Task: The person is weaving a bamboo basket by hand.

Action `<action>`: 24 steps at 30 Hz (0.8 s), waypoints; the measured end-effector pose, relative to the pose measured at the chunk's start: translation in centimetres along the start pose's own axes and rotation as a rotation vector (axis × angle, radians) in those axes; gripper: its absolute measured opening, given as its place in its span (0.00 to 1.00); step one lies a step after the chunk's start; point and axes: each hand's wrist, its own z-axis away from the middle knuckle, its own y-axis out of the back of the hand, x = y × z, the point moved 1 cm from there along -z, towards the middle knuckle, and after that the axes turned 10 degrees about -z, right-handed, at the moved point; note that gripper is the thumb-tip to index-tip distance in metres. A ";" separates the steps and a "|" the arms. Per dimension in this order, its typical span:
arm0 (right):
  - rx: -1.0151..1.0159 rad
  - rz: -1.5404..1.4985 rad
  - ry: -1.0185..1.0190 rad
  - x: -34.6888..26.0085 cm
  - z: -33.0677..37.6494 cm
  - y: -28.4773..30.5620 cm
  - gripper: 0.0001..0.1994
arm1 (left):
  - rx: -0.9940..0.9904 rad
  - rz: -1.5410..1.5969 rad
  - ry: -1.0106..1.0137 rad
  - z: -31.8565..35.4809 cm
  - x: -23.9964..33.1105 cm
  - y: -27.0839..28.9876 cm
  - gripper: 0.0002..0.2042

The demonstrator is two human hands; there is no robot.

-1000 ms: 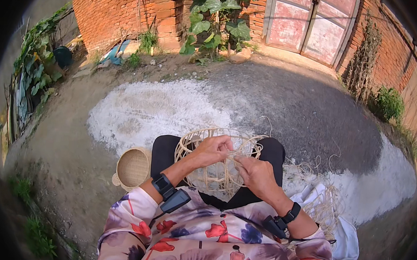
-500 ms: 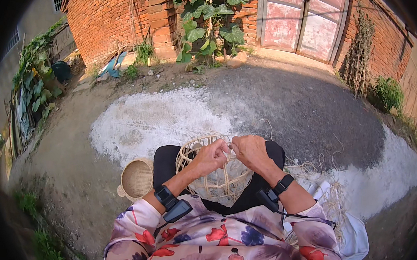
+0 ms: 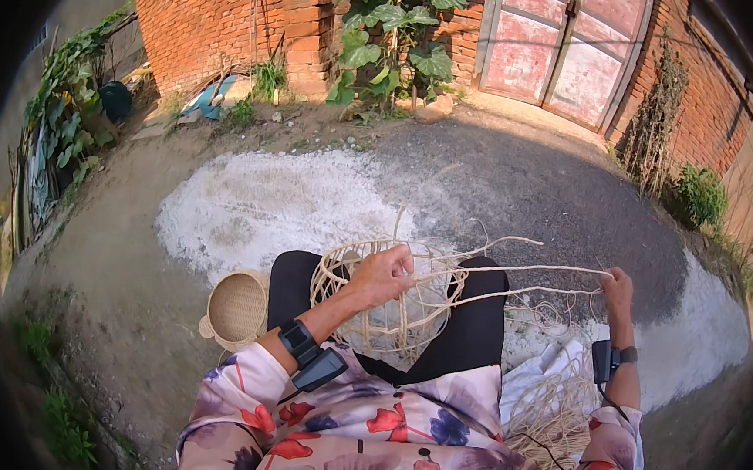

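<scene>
An open-weave basket (image 3: 330,277) of pale strands rests in my lap between black-trousered legs. At its upper rim my left hand (image 3: 382,275) is closed, pinching the basket where strands meet; its fingertips partly hide the spot. Far out to the right, my right hand (image 3: 618,294) is closed on the end of a long pale cane strand (image 3: 549,269). That strand stretches taut back to the basket's rim. A second length (image 3: 512,292) runs just below it, also towards my right hand. Loose ends stick up from the rim.
A small round woven basket (image 3: 238,310) stands on the ground by my left leg. To my right, a heap of loose strands (image 3: 556,413) lies on a white sack (image 3: 542,369). Ahead are a brick wall (image 3: 207,31), a leafy climbing plant (image 3: 391,26) and a faded red double door (image 3: 529,45).
My right hand has moved from the rim, beside my left hand, far out to the right, drawing the strand out. My left hand stays at the basket.
</scene>
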 end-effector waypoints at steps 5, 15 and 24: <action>-0.030 -0.461 -0.403 14.5 -1.5 8.3 0.11 | -0.040 0.017 -0.025 0.1 0.7 0.0 0.04; -0.277 -0.077 0.361 2.1 6.8 -5.7 0.14 | 0.022 -0.125 -0.106 0.4 0.7 0.1 0.06; -0.473 -0.360 0.537 -15.4 17.8 -13.7 0.05 | -0.079 -0.098 -0.144 -0.3 0.8 0.3 0.05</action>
